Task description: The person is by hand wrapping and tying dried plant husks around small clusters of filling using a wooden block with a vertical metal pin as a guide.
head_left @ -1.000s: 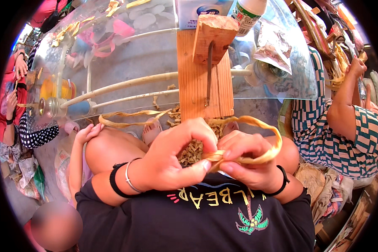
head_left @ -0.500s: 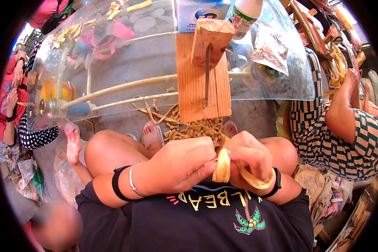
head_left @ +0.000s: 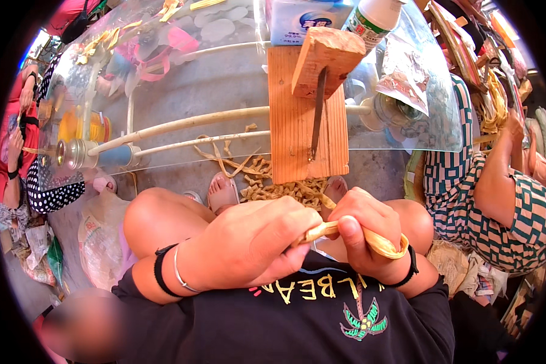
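Note:
My left hand point(head_left: 258, 242) and my right hand point(head_left: 367, 227) meet in front of my chest, each closed on a yellow pliable strip point(head_left: 384, 246). A short tight stretch of it runs between the two hands, and a loop bulges out below my right fingers, beside the wrist. My right thumb presses on it; the end inside my left fist is hidden. Beyond the hands, a pile of small knotted pieces point(head_left: 273, 193) of like colour lies on the floor between my feet, with several longer loose strips point(head_left: 224, 159) beside it.
A glass table point(head_left: 194, 79) stands ahead. A wooden board point(head_left: 282, 133) overhangs its near edge, carrying a wood block point(head_left: 324, 51) and a metal spike point(head_left: 319, 115). Behind are a blue-white packet point(head_left: 309, 21), a white bottle point(head_left: 373, 21) and a silvery bag point(head_left: 403, 76). People sit at both sides.
The broad fold of the strip standing up between my hands has been drawn into a narrow, twisted stretch. My right thumb has come on top of it. The view has shifted slightly.

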The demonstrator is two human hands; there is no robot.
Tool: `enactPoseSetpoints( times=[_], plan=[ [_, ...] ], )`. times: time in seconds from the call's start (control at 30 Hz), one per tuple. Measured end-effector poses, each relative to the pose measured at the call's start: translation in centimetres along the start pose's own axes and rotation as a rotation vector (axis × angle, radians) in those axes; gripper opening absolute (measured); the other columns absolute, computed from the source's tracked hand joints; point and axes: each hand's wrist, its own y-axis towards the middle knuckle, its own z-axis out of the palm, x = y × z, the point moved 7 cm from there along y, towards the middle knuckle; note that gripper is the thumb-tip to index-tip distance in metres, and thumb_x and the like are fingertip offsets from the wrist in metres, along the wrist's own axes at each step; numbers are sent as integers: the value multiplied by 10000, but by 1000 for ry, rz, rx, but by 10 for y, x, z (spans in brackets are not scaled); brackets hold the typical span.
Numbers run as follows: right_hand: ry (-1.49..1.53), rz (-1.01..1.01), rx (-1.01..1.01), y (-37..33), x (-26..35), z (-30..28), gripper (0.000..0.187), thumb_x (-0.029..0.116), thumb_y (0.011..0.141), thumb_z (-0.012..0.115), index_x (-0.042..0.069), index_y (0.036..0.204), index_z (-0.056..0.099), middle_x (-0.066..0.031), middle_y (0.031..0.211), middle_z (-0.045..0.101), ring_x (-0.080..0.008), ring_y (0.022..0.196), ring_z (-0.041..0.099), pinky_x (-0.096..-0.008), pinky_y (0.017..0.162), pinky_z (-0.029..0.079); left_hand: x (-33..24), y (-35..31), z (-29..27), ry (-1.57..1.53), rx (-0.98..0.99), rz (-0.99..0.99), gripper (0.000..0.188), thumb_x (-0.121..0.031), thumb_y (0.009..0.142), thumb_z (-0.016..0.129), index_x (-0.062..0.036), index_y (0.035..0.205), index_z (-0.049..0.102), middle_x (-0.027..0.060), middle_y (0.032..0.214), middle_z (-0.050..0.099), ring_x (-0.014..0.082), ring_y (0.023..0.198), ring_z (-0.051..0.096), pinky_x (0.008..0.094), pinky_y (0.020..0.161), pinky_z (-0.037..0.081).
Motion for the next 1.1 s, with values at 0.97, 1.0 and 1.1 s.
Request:
enactPoseSetpoints(
  times=[0.97,1.0,1.1],
  plan=[
    [515,217,163,1,-8,9,646,332,750,889,16,1173,516,6,756,540,-37,589,493,-208,490,381,1,6,16,-693,31,-136,564,130,836,619,-39,1313,370,27,823,480,54,634,447,230,547,401],
    [442,172,102,1,-7,8,580,250,781,854,14,1182,509,-12,818,548,-37,602,509,-207,496,387,-1,8,13,-652,63,-137,540,109,850,642,-44,1302,389,38,844,500,52,661,494,219,553,415],
    [230,64,-96,2,-7,0,413,39,862,748,8,1188,496,-49,940,568,-37,652,546,-203,524,411,16,5,7,-704,-30,-439,523,78,865,664,-37,1298,395,66,904,560,58,680,551,202,560,429]
  ],
)
